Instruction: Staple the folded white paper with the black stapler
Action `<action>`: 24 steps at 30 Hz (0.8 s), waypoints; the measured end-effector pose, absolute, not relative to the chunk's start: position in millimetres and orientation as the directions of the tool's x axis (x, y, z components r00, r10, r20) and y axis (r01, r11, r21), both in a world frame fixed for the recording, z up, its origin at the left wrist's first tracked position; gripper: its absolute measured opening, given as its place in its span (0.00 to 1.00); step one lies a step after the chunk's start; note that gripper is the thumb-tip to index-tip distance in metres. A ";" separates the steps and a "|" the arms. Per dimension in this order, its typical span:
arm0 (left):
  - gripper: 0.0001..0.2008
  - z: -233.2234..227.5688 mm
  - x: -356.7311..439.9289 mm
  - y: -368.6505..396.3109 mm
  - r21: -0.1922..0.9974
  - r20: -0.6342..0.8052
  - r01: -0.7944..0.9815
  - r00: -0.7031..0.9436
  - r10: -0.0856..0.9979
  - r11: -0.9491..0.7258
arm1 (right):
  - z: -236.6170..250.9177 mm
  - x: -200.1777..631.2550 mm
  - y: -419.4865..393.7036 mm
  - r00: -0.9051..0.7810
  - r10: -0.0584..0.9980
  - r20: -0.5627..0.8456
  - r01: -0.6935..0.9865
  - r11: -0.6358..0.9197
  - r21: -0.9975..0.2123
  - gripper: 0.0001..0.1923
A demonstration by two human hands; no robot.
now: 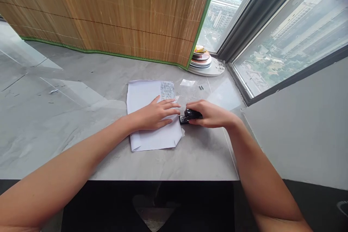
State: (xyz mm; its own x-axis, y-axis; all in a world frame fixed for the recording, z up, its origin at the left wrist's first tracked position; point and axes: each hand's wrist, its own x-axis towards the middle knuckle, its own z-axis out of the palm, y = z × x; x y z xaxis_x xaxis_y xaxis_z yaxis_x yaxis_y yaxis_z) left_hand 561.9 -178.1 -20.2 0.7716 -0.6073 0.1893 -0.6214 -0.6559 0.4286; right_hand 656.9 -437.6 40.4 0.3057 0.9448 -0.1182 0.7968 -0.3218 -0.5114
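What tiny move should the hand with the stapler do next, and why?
Maybe the right hand should nudge the stapler slightly toward the paper. The stapler's front end is right by the paper's edge, and I can't tell how far in the edge sits. The left hand lies spread on the paper, so it could help keep it steady.

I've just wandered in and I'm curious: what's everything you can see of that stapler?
The stapler is black, with shiny metal near its front; the body's material is hard to tell. The right hand grips it and hides its rear. Its upper arm appears raised above the base, which seems to rest on the grey countertop. Its front points left, at the right edge of the white paper; contact there is unclear.
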 end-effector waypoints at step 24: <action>0.27 -28.5 559.7 -168.5 0.575 0.106 -0.540 0.794 -0.599 -0.615 | 35.8 649.5 -428.4 0.476 0.878 -0.048 0.702 -0.412 -0.581 0.26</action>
